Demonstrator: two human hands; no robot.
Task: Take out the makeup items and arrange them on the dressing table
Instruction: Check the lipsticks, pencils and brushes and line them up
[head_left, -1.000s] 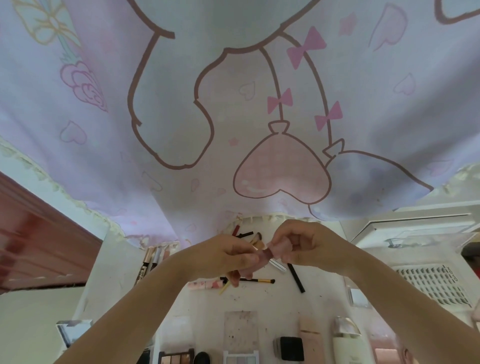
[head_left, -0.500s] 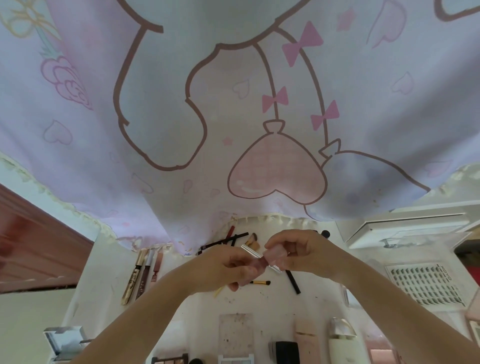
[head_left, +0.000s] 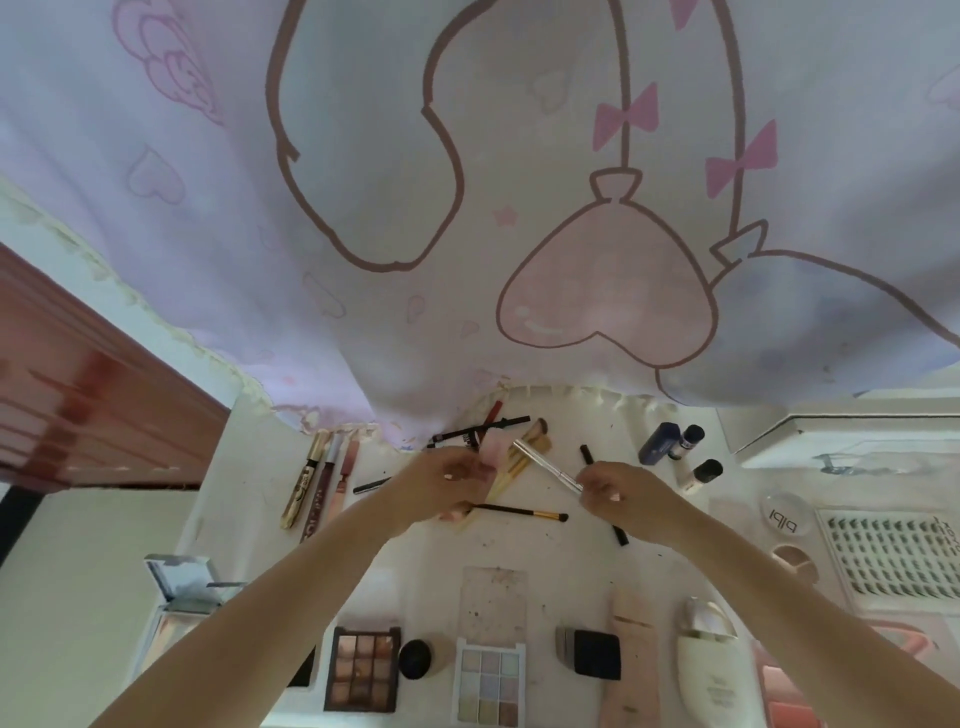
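Behind both hands, scattered brushes (head_left: 524, 457) under overhanging curtain (head_left: 467, 234) on dressing table (head_left: 519, 551).

Probably home bedroom: white dressing table (head_left: 545, 551) strewn with makeup, cartoon-print curtain (head_left: 467, 208) hanging behind.

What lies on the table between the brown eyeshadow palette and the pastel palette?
A small round black item lies between the brown eyeshadow palette and the pastel palette, shown in the head view.
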